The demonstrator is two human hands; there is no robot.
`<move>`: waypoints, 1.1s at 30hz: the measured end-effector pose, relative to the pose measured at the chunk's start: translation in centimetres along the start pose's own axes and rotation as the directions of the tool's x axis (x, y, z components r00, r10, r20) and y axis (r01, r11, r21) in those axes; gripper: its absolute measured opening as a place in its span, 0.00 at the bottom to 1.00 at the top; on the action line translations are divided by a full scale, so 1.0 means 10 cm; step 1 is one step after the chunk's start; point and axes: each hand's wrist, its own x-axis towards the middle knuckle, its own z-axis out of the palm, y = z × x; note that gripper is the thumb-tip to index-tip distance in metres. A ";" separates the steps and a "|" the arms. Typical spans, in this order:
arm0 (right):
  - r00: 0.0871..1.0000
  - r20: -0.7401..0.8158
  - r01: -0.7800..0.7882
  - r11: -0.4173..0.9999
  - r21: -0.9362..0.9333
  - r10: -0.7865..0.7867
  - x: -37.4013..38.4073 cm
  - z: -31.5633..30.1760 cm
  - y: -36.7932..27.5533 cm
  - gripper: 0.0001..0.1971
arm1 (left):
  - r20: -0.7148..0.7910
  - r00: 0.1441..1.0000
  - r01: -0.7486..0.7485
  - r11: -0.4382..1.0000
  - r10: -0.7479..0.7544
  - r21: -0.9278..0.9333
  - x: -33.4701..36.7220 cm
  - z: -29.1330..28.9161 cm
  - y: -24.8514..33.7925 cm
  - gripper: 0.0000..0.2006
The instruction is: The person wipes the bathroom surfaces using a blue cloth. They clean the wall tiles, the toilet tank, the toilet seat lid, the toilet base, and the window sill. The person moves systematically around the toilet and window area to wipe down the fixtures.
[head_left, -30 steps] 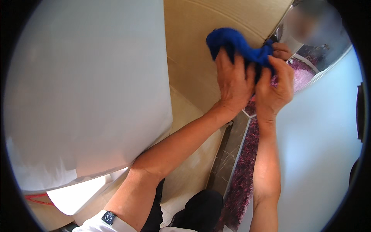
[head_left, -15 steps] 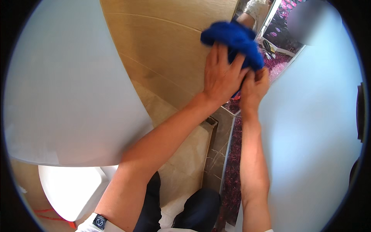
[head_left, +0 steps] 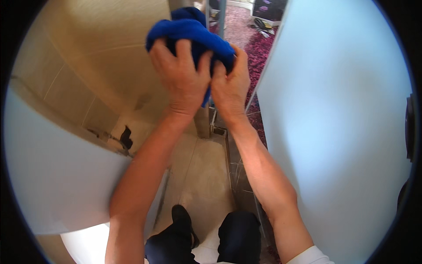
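A short white fabric sleeve [head_left: 311, 256] shows on the right arm, and now down to loose, dark navy cloth trousers [head_left: 239, 235] on both legs, and there's a black, round-toed shoe [head_left: 181, 216]!

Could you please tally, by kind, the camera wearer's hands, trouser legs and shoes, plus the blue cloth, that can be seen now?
Bare hands: 2 (left hand, right hand)
Dark trouser legs: 2
Dark shoe: 1
Blue cloth, bunched up and counted as one piece: 1
Total: 6
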 end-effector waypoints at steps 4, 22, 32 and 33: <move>0.992 -0.034 0.126 0.992 0.029 -0.125 0.13 -0.01 0.05 0.15 | -0.015 0.999 -0.048 0.999 0.048 0.010 0.11 0.05 0.09 0.23; 0.989 -0.018 -0.147 0.987 -0.063 0.146 0.13 0.06 0.36 0.11 | 0.139 0.980 0.154 0.985 -0.143 -0.074 -0.21 -0.08 0.11 0.19; 0.937 -0.014 -0.343 0.913 -0.220 0.348 0.28 -0.01 -0.03 0.13 | 0.263 0.916 0.322 0.946 -0.303 -0.030 0.02 -0.22 0.36 0.20; 0.938 -0.018 -0.342 0.913 -0.223 0.347 0.36 -0.01 -0.13 0.14 | 0.249 0.916 0.331 0.943 -0.313 -0.030 0.13 -0.24 0.43 0.20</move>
